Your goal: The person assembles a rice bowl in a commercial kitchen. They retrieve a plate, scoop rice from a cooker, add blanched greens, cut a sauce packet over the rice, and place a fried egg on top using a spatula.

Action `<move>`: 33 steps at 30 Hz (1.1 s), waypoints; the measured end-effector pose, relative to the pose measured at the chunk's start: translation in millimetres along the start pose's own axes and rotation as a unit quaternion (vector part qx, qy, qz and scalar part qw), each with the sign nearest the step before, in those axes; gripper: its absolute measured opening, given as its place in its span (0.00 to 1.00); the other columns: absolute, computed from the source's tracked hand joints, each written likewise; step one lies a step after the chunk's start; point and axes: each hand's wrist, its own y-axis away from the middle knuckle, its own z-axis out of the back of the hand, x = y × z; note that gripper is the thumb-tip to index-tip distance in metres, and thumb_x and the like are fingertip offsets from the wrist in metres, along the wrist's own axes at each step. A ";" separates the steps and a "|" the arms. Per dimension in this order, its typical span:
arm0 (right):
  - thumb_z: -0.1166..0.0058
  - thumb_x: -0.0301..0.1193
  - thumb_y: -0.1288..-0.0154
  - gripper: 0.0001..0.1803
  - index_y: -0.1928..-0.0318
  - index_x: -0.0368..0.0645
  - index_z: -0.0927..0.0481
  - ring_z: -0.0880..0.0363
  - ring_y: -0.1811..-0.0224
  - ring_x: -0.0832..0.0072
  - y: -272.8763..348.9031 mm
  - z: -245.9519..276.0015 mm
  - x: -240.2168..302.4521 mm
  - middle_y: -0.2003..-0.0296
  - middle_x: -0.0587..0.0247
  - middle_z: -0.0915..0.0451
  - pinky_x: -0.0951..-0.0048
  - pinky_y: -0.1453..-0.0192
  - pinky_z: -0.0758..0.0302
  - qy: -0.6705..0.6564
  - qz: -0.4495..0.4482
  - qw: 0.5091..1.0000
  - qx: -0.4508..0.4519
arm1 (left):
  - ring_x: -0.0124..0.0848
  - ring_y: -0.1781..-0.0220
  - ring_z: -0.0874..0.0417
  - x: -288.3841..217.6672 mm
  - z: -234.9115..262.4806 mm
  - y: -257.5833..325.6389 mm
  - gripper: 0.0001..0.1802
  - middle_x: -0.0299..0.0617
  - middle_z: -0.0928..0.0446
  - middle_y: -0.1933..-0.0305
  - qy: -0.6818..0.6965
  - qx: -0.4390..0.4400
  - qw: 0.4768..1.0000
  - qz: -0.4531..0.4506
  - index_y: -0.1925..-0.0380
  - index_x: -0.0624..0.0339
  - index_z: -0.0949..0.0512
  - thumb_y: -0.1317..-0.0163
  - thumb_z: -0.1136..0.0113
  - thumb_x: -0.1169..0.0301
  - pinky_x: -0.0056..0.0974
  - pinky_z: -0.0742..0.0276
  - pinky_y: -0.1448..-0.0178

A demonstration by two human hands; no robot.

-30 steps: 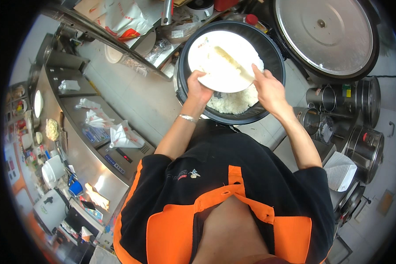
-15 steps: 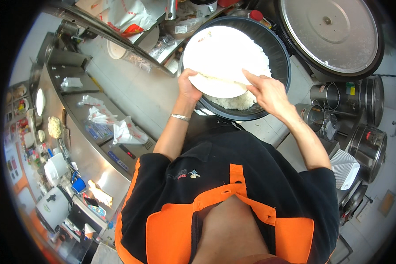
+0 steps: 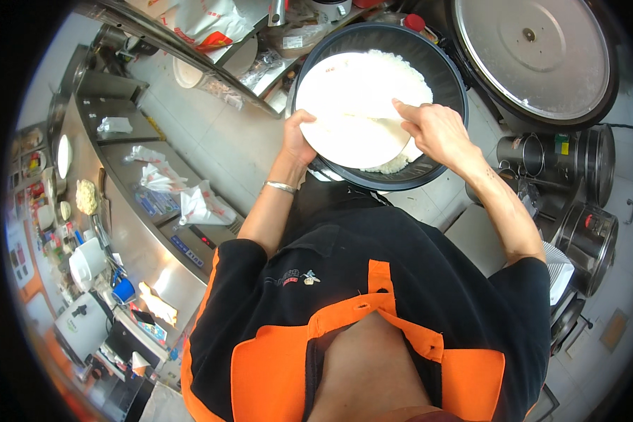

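Left hand (image 3: 299, 138): gripping rim of white plate (image 3: 330, 138), likely to steady it | plate: over rice (image 3: 392, 167) in black pot (image 3: 448, 74) | right hand (image 3: 437, 133): fingers curled at plate, hold unclear in glare

Print and labels around the black pot

Black pot (image 3: 451, 91) = landmark. White plate (image 3: 330, 88) over it: faint small coloured mark, washed out. Left of pot: white bag (image 3: 204, 21), red print; nearer pot, clear packet (image 3: 307, 36) with white label (image 3: 292, 42). Right of pot: steel pot (image 3: 534, 156), yellow-green sticker (image 3: 561, 144). Lower left: steel unit (image 3: 225, 237), red lit display (image 3: 205, 241), blue strip (image 3: 188, 254), white marks. Below pot: black shirt (image 3: 344, 246), chest lettering plus small figure. Lettering mostly too small or blurred.
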 end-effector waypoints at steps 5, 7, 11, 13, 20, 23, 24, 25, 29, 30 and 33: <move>0.45 0.28 0.38 0.23 0.40 0.46 0.24 0.17 0.57 0.58 -7.9 28.6 -12.5 0.55 0.50 0.18 0.61 0.53 0.23 -0.055 -0.049 0.994 0.077 | 0.52 0.40 0.28 -1.4 3.3 0.1 0.40 0.57 0.30 0.41 0.055 0.006 0.998 -0.016 0.39 0.74 0.39 0.57 0.52 0.67 0.50 0.32 0.34; 0.44 0.31 0.39 0.21 0.44 0.48 0.21 0.18 0.55 0.58 -4.0 50.5 -20.2 0.55 0.50 0.18 0.62 0.50 0.23 -0.042 -0.060 0.995 0.069 | 0.52 0.40 0.28 -8.2 6.5 0.6 0.40 0.58 0.31 0.40 0.045 0.002 0.998 -0.033 0.39 0.74 0.40 0.57 0.52 0.67 0.50 0.32 0.34; 0.43 0.29 0.39 0.21 0.44 0.47 0.22 0.17 0.57 0.58 10.4 54.5 -16.1 0.59 0.50 0.18 0.60 0.52 0.23 -0.011 -0.025 0.998 0.052 | 0.52 0.39 0.29 -11.2 6.6 -1.7 0.40 0.58 0.32 0.39 0.023 0.017 0.999 -0.045 0.39 0.73 0.40 0.57 0.52 0.67 0.51 0.33 0.33; 0.43 0.30 0.39 0.20 0.45 0.48 0.21 0.18 0.60 0.56 6.8 38.6 -8.2 0.64 0.49 0.18 0.57 0.54 0.24 0.032 0.000 0.999 0.035 | 0.52 0.38 0.29 -5.3 3.8 -3.8 0.40 0.58 0.32 0.39 0.010 -0.010 0.999 -0.030 0.39 0.73 0.40 0.56 0.52 0.67 0.51 0.33 0.33; 0.45 0.29 0.39 0.22 0.43 0.46 0.22 0.16 0.56 0.60 -7.5 60.9 -17.1 0.54 0.51 0.18 0.63 0.51 0.22 -0.036 -0.042 0.996 0.065 | 0.53 0.37 0.30 -5.8 4.8 -7.4 0.41 0.58 0.33 0.38 0.038 0.021 0.998 -0.037 0.38 0.73 0.41 0.56 0.52 0.66 0.51 0.34 0.32; 0.43 0.28 0.39 0.23 0.42 0.47 0.23 0.16 0.58 0.61 9.5 64.2 -8.1 0.55 0.47 0.18 0.63 0.54 0.23 0.007 -0.044 0.994 0.101 | 0.53 0.37 0.30 -8.4 5.6 -10.7 0.42 0.58 0.33 0.38 0.005 -0.013 0.997 -0.071 0.38 0.73 0.41 0.56 0.51 0.65 0.52 0.35 0.32; 0.43 0.28 0.39 0.23 0.41 0.48 0.23 0.17 0.59 0.59 11.2 56.1 -2.3 0.56 0.48 0.18 0.62 0.54 0.23 0.024 -0.028 0.995 0.096 | 0.53 0.37 0.30 -8.1 5.0 -12.7 0.42 0.58 0.33 0.38 0.012 -0.023 0.997 -0.073 0.38 0.73 0.41 0.56 0.51 0.66 0.52 0.35 0.32; 0.44 0.28 0.39 0.23 0.41 0.49 0.24 0.17 0.59 0.58 12.4 45.9 3.2 0.57 0.49 0.18 0.62 0.55 0.23 0.025 0.001 0.996 0.087 | 0.54 0.37 0.30 -7.1 4.3 -14.0 0.42 0.58 0.33 0.38 0.017 -0.025 0.997 -0.076 0.38 0.73 0.41 0.57 0.51 0.66 0.52 0.35 0.32; 0.43 0.29 0.39 0.24 0.40 0.52 0.24 0.19 0.58 0.55 -6.8 21.0 -6.5 0.54 0.52 0.19 0.61 0.53 0.24 -0.033 -0.026 0.996 0.077 | 0.53 0.37 0.31 -11.5 2.3 -13.2 0.41 0.57 0.33 0.38 0.029 -0.035 0.995 -0.092 0.38 0.71 0.40 0.57 0.51 0.66 0.52 0.36 0.31; 0.42 0.33 0.39 0.23 0.42 0.48 0.23 0.18 0.60 0.57 -7.3 23.0 -14.7 0.62 0.47 0.18 0.59 0.54 0.24 -0.044 0.005 0.997 0.061 | 0.53 0.37 0.31 -15.7 2.2 -11.8 0.41 0.57 0.32 0.38 0.038 -0.028 0.994 -0.098 0.38 0.70 0.39 0.57 0.51 0.66 0.52 0.36 0.31; 0.46 0.30 0.36 0.22 0.41 0.47 0.24 0.19 0.66 0.71 -1.5 40.6 -47.1 0.63 0.56 0.16 0.72 0.57 0.23 -0.284 0.006 0.958 0.049 | 0.52 0.37 0.30 -32.0 3.9 -3.0 0.40 0.55 0.32 0.38 0.043 -0.037 0.990 -0.126 0.39 0.68 0.38 0.57 0.51 0.67 0.52 0.36 0.31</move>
